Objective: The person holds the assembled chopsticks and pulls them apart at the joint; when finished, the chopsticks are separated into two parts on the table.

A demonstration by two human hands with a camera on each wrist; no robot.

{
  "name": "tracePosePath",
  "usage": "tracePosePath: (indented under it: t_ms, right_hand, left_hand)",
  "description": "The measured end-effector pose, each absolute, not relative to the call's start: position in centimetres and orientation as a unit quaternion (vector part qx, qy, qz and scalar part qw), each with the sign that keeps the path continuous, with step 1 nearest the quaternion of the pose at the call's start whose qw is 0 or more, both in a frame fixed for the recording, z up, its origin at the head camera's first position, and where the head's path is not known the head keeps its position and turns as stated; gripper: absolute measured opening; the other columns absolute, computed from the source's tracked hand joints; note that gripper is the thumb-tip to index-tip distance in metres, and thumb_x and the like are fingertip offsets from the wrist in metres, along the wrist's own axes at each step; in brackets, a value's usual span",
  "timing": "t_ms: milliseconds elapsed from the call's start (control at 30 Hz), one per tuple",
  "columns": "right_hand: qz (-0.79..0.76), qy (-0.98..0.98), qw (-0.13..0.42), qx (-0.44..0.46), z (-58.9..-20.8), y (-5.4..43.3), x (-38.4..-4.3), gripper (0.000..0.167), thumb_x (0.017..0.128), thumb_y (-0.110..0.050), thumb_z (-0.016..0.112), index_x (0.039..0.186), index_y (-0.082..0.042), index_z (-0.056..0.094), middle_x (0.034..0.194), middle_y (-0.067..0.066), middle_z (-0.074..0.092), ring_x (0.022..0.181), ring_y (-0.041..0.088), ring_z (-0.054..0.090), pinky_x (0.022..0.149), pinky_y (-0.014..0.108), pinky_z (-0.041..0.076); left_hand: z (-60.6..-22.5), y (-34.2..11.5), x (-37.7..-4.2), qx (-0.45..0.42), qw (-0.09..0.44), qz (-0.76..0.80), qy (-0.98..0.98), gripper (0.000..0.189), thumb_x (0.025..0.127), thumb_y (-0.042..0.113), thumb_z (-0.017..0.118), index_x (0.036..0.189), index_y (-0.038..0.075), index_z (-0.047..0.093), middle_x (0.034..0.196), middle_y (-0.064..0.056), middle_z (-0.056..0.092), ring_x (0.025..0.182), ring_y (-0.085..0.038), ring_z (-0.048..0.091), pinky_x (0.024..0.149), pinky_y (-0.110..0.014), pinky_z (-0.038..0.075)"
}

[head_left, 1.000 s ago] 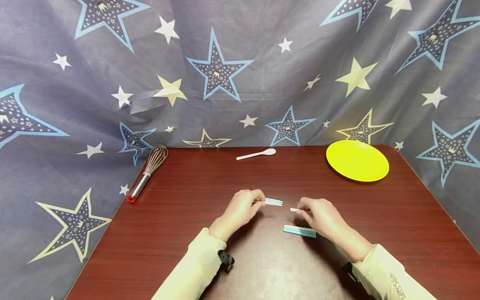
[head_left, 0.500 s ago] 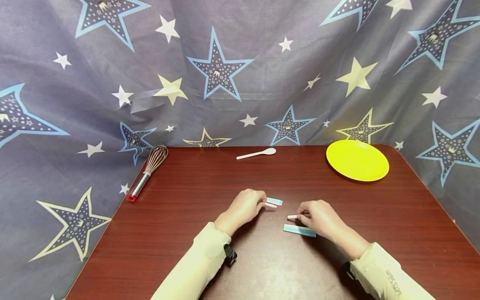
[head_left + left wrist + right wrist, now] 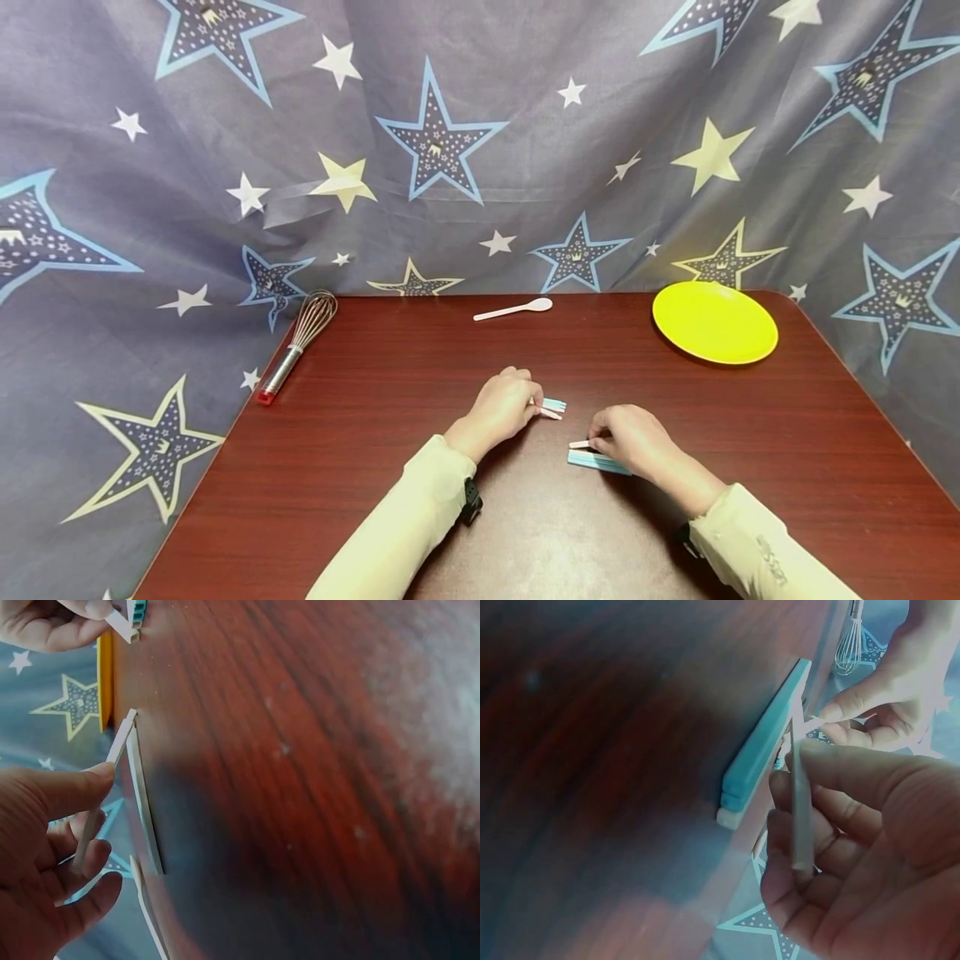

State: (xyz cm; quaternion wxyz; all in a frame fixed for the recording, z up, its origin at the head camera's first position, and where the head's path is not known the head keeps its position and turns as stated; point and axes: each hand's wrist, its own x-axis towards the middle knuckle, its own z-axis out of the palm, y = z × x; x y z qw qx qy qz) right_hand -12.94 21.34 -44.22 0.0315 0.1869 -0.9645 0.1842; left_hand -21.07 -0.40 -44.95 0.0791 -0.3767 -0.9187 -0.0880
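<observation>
In the head view, my left hand (image 3: pixel 501 410) pinches a thin white stick (image 3: pixel 122 740) between thumb and fingers. Just beyond it, a small row of blue and white sticks (image 3: pixel 556 403) lies on the table, partly hidden by that hand. My right hand (image 3: pixel 632 437) pinches another short white stick (image 3: pixel 802 814), its free end pointing left. This stick is just behind a second row of blue and white sticks (image 3: pixel 597 462), close alongside it; whether they touch cannot be told. In the right wrist view, the second row's teal sticks (image 3: pixel 763 742) lie side by side with a white one.
A whisk (image 3: pixel 297 346) with a red-tipped handle lies along the table's left edge. At the back lies a white spoon (image 3: pixel 517 309). A yellow plate (image 3: pixel 715 323) sits at the back right. A star-patterned cloth (image 3: pixel 525 167) hangs behind the brown table (image 3: pixel 390 358).
The right hand has lowered its white stick toward the near row. My left hand has shifted slightly right and now holds a white stick in front of the far row, pulled away from it.
</observation>
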Motion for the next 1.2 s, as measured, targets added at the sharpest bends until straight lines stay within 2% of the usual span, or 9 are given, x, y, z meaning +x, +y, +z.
tracePosePath:
  t_ms: [267, 633, 933, 1200]
  right_hand:
    - [0.182, -0.965, 0.013, 0.187, -44.6, 21.3, -13.0, 0.014, 0.077, -0.010, 0.078, 0.073, -0.020, 0.069, 0.071, -0.010, 0.064, 0.066, 0.009, 0.056, 0.061, 0.034, 0.047]
    - [0.182, -0.961, 0.015, 0.208, -44.9, 21.5, -13.2, 0.015, 0.077, -0.009, 0.078, 0.073, -0.020, 0.069, 0.072, -0.011, 0.064, 0.066, 0.010, 0.059, 0.062, 0.034, 0.048]
    - [0.180, -0.961, 0.010, 0.209, -44.8, 21.6, -13.2, 0.014, 0.078, -0.011, 0.078, 0.074, -0.020, 0.068, 0.072, -0.010, 0.065, 0.068, 0.011, 0.059, 0.063, 0.035, 0.048]
    - [0.185, -0.959, 0.010, 0.214, -44.6, 21.7, -13.1, 0.016, 0.078, -0.009, 0.078, 0.072, -0.019, 0.066, 0.070, -0.011, 0.063, 0.065, 0.009, 0.055, 0.061, 0.034, 0.047]
  left_hand:
    - [-45.8, -0.2, -21.6, -0.400, 0.110, -0.056, -0.908, 0.011, 0.077, 0.021, 0.079, 0.073, 0.025, 0.070, 0.076, 0.008, 0.058, 0.076, -0.016, 0.053, 0.062, -0.028, 0.042]
    - [-45.9, 0.1, -21.8, -0.407, 0.124, -0.022, -0.905, 0.020, 0.078, 0.019, 0.077, 0.065, 0.024, 0.062, 0.072, 0.008, 0.055, 0.074, -0.016, 0.051, 0.062, -0.029, 0.038]
    - [-45.7, 0.1, -22.0, -0.401, 0.118, 0.007, -0.909, 0.011, 0.079, 0.025, 0.078, 0.075, 0.023, 0.068, 0.078, 0.006, 0.061, 0.077, -0.018, 0.055, 0.065, -0.031, 0.041]
    - [-45.9, 0.2, -22.4, -0.397, 0.126, 0.015, -0.909, 0.011, 0.077, 0.024, 0.078, 0.074, 0.023, 0.067, 0.077, 0.007, 0.062, 0.076, -0.018, 0.055, 0.064, -0.031, 0.041]
